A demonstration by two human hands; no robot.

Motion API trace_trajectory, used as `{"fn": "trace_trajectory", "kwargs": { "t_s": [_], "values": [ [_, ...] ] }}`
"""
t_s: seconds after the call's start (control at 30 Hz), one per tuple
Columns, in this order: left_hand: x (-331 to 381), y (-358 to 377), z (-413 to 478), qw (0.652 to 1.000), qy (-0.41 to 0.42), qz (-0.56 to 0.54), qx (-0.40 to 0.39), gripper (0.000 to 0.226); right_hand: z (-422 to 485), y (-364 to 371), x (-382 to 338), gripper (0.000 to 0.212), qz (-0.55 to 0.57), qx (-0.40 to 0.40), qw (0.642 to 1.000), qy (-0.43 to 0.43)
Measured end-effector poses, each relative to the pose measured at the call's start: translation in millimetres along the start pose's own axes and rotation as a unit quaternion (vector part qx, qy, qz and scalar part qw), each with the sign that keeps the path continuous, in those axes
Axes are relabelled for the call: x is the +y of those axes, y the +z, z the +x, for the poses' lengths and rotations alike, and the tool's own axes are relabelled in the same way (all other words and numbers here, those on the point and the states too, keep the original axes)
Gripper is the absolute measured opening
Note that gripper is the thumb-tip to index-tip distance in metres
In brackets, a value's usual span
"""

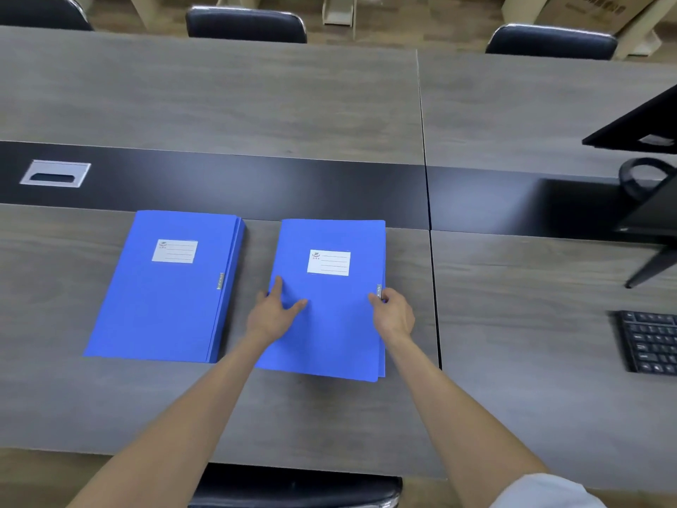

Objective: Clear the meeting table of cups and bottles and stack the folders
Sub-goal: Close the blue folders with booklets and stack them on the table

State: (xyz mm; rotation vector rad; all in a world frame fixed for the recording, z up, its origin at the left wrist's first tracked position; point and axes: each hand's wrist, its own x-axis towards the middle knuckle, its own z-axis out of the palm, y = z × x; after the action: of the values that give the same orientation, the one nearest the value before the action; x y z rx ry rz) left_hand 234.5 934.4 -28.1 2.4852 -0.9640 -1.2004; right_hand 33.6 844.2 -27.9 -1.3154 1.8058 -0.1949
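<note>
Two blue folders lie flat and side by side on the grey wood-grain tabletop [227, 104], close to the near edge and just in front of the dark strip that runs across its middle. The left folder [165, 287] rests alone, untouched, with a white label on its cover and a small metal clasp on its right edge. The right folder [329, 324] lies a narrow gap away from it, not touching, and carries the same kind of white label. The left hand [273, 313] rests on the right folder's left edge, thumb spread over the cover and the other fingers curled past the edge, so its grip holds that side of the folder. The right hand [394, 313] grasps the folder's right edge beside the metal clasp, fingers wrapped round the edge in a narrow grip on it. Both bare forearms reach in from the bottom of the view. A silver cable port [55, 173] sits in the dark strip at far left. At far right stand a black monitor [641, 133] and part of a black keyboard [650, 342]. Dark chairs [245, 25] line the far side of the tabletop.
</note>
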Motion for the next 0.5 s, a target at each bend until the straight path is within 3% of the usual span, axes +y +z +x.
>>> {"fn": "trace_trajectory", "kwargs": {
  "t_s": [0.17, 0.33, 0.4, 0.5],
  "values": [
    [5, 11, 2, 0.995, -0.029, 0.09, 0.019, 0.092, 2, 1, 5, 0.055, -0.025, 0.025, 0.999, 0.038],
    [4, 17, 6, 0.99, -0.03, 0.13, 0.035, 0.093, 9, 9, 6, 0.05, -0.048, 0.028, 0.997, 0.044],
    [-1, 18, 9, 0.993, -0.023, 0.105, 0.047, 0.099, 9, 10, 8, 0.031, -0.035, 0.03, 0.998, 0.049],
    [-16, 10, 20, 0.997, -0.053, -0.045, 0.033, 0.126, 11, 7, 13, 0.04, -0.002, 0.007, 0.998, 0.065]
  ]
}}
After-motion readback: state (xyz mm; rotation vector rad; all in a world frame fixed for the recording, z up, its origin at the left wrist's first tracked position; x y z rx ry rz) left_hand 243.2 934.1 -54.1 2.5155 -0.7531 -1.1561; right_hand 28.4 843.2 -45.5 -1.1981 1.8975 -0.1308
